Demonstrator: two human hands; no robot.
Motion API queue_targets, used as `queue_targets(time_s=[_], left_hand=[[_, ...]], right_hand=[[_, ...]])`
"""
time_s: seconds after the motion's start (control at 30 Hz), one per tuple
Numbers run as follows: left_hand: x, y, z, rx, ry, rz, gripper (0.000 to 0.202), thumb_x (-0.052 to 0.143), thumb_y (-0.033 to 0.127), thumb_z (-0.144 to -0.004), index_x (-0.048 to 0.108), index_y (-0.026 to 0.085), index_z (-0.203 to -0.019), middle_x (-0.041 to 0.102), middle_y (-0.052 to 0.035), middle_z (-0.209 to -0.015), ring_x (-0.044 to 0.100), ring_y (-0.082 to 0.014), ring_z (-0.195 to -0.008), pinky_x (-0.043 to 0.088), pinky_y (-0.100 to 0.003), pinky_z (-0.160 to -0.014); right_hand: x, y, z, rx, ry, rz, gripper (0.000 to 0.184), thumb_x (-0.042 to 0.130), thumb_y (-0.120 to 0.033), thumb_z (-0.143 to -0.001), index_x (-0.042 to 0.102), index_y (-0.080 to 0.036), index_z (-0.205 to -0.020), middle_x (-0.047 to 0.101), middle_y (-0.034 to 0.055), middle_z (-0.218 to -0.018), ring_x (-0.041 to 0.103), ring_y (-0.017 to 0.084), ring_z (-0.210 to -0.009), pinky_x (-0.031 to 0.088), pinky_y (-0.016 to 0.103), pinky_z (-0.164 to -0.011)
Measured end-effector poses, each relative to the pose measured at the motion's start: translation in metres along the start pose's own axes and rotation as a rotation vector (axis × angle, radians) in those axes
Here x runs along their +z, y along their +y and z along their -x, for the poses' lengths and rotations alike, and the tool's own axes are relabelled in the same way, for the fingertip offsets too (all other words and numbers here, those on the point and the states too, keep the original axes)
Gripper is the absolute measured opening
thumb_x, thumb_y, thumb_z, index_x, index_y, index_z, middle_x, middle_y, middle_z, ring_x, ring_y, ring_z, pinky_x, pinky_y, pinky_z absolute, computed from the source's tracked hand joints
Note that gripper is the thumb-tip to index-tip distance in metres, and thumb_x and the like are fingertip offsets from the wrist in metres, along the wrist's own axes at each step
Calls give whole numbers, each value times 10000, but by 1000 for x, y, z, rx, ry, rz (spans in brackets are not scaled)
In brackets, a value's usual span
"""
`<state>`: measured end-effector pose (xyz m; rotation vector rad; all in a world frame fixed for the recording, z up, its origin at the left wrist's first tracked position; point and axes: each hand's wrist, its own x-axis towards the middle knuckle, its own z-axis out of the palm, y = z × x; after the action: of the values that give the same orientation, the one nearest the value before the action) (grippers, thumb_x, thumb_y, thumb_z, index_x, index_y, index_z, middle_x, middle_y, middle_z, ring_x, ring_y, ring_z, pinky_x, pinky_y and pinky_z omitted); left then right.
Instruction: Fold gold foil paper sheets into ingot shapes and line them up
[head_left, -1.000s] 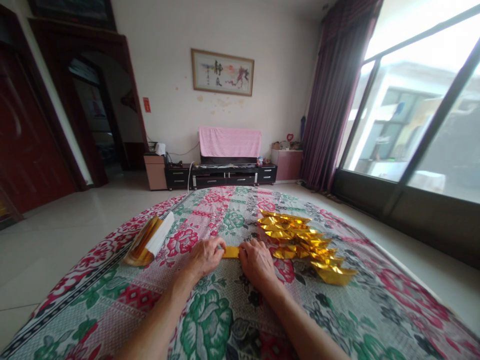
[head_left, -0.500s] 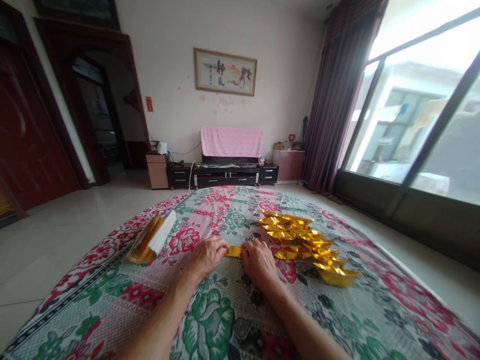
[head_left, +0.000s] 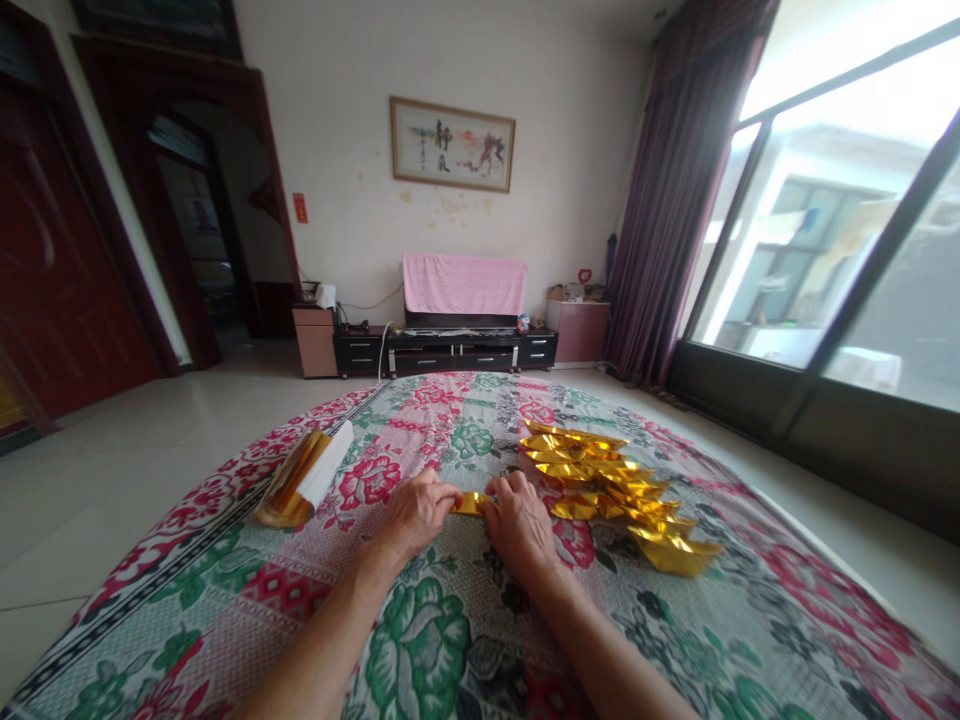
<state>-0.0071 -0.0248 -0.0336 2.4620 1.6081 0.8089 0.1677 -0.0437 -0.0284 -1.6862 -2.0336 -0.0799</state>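
Observation:
Between my hands lies a narrow folded strip of gold foil paper (head_left: 472, 504), low over the flowered cloth. My left hand (head_left: 421, 510) pinches its left end between thumb and fingers. At the right end my right hand (head_left: 521, 520) grips it, fingers bent over and partly hiding that end. Just right of my right hand sits a cluster of folded gold foil ingots (head_left: 600, 475), boat-shaped and packed close together. To the left rests a stack of gold paper sheets (head_left: 289, 485) with a white side showing.
The flowered tablecloth (head_left: 416, 650) covers the rounded table. Beyond it stands a black low cabinet (head_left: 450, 358) with a pink cloth (head_left: 465, 282) over a screen. A purple curtain (head_left: 660, 200) and window are on the right.
Both hands have shifted very slightly right with the strip, and its right end looks a little bent up by my right fingers. The ingots and the stack stay put.

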Motion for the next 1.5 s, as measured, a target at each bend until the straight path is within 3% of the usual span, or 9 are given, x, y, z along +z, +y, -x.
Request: queue_targets(time_s=[0.13,0.33,0.57,0.8,1.13,1.5], left_hand=[[-3,8,0,3,15,-88,255,440,266,-863,695,264,-873,559,-26,-833,524,-132,-789,402,-238,-737],[-7,30,-6,37,6,-290,319,393,186,-860,693,190,-751,569,-67,-826,479,-190,-841,375,-296,-743],[0,31,-7,-31,-95,-307,333,348,150,-869,675,160,-804,581,-73,-807,509,-164,-766,368,-255,-644],[0,24,-4,0,-34,-191,309,367,144,-851,660,174,-759,576,-55,-759,532,-139,-706,377,-236,-625],[8,13,-2,18,40,-37,213,476,224,-816,646,178,-697,540,-24,-736,525,-109,-679,397,-223,-664],[6,17,-2,-20,35,-28,206,499,245,-814,639,178,-679,539,-23,-733,525,-113,-696,397,-224,-681]], right_hand=[[-2,-3,-1,-85,-9,76,215,433,-319,-894,612,-236,-809,534,39,-940,459,175,-858,304,264,-659],[0,-2,-3,-241,-32,81,197,475,-263,-880,637,-246,-769,567,26,-853,457,169,-831,278,281,-701],[1,1,-4,-168,-73,-92,199,475,-223,-864,648,-225,-764,572,17,-821,494,129,-752,301,236,-667],[6,6,-3,-116,-5,-245,237,428,-140,-838,646,-207,-773,574,22,-802,533,111,-736,329,201,-655],[8,4,-3,-90,13,-263,157,482,-259,-835,626,-206,-803,561,28,-810,532,119,-742,359,199,-683],[4,3,-1,-96,-11,-241,152,476,-237,-842,617,-202,-794,550,26,-802,530,118,-750,353,197,-681]])
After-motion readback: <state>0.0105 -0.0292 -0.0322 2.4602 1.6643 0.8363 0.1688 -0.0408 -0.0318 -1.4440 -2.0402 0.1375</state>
